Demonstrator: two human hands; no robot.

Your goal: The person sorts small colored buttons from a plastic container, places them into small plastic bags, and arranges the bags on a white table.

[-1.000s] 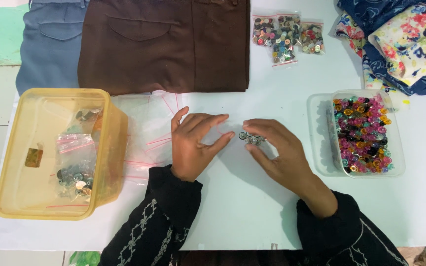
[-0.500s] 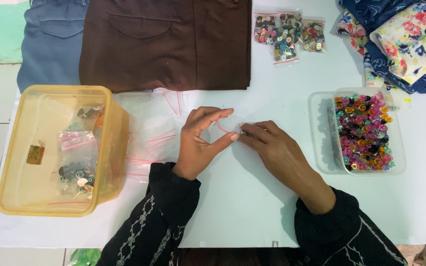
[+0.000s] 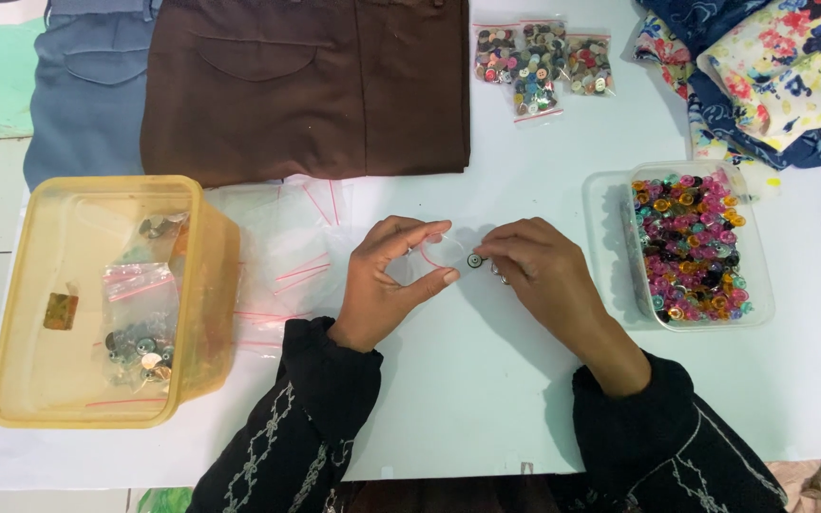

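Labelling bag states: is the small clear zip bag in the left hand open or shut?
Open. The left hand spreads the small clear zip bag's mouth wide, while the right hand holds a dark round button at it.

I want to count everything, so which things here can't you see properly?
- Small clear bag in the left hand: see-through, edges barely show.
- Button at the right hand: too small for its holes.
- Other buttons under the right hand's fingers: hidden.
- Yellow tub: bagged buttons blurred.
- Floral cloth: cut off by the frame edge.
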